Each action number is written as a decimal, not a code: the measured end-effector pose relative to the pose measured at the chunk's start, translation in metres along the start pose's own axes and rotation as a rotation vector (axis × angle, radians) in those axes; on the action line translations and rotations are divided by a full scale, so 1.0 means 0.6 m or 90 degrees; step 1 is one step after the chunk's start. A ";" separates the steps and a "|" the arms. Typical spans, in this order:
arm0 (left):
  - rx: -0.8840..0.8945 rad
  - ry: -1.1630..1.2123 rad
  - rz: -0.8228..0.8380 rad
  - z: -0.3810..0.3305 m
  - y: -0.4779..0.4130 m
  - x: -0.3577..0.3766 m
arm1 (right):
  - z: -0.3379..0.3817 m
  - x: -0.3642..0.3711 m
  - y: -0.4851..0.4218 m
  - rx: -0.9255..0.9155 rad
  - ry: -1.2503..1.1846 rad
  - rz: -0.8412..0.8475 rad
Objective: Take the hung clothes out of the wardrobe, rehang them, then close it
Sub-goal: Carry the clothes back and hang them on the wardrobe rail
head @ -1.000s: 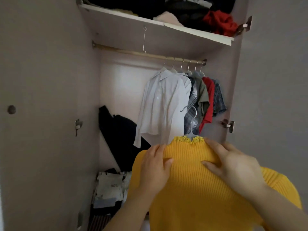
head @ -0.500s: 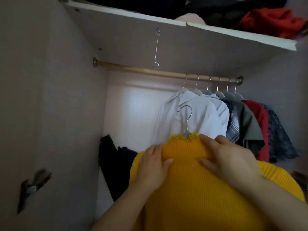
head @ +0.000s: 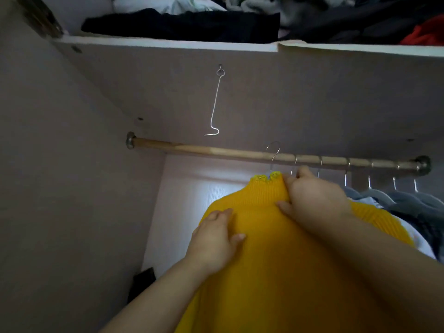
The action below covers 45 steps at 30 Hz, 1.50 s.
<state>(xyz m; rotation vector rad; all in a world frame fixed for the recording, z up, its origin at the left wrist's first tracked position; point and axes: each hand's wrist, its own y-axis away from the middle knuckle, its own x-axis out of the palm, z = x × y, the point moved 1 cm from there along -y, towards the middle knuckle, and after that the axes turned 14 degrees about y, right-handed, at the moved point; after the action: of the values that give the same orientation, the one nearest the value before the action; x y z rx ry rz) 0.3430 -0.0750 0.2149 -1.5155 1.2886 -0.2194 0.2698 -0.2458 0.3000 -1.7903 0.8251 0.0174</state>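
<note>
The person is holding a yellow sweater [head: 276,260] up inside the wardrobe [head: 72,188], just under the rod [head: 204,150]. The right hand [head: 314,198] is gripping the sweater's ribbed neck from the right, with its fingers curling round the top edge and its thumb pressing on the front. The left hand [head: 216,239] is holding the left shoulder, its fingers lying over the shoulder's edge and its thumb spreading across the knit.

A metal hook [head: 274,152] is sticking up out of the sweater's lace-edged collar. It is crossing in front of the rod, and its curve is rising above the rod's top. Whether it is resting on the rod cannot be told. It is standing just left of the other hooks [head: 346,174], which are lining the rod's right half. Under them shirts [head: 408,203] in grey and white are hanging, partly hidden behind the sweater.

Above the rod a shelf [head: 168,43] is carrying piled clothes, with dark ones [head: 182,25] at the left and something red [head: 425,34] at the far right. A bent white wire [head: 215,104] is dangling from an eye screw [head: 220,72] in the shelf's underside, up and left of the hook. A dark item [head: 144,277] is lying low against the back wall.
</note>
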 end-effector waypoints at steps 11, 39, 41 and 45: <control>0.031 -0.063 -0.065 0.045 -0.068 0.017 | 0.020 0.073 -0.114 0.063 -0.018 -0.058; -0.120 -0.108 0.023 0.081 0.231 -0.057 | 0.203 0.074 0.198 -0.098 -0.093 0.087; -0.159 -0.127 0.057 0.100 0.293 -0.064 | 0.249 0.069 0.259 -0.137 -0.137 0.136; -0.270 -0.158 0.126 0.136 0.435 -0.070 | 0.330 0.059 0.391 -0.224 -0.225 0.204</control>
<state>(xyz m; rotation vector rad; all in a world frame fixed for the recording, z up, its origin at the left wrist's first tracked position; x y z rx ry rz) 0.2290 0.0507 -0.0040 -1.6873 1.3240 0.3827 0.2447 -0.1319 0.0135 -1.8821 0.8760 0.7066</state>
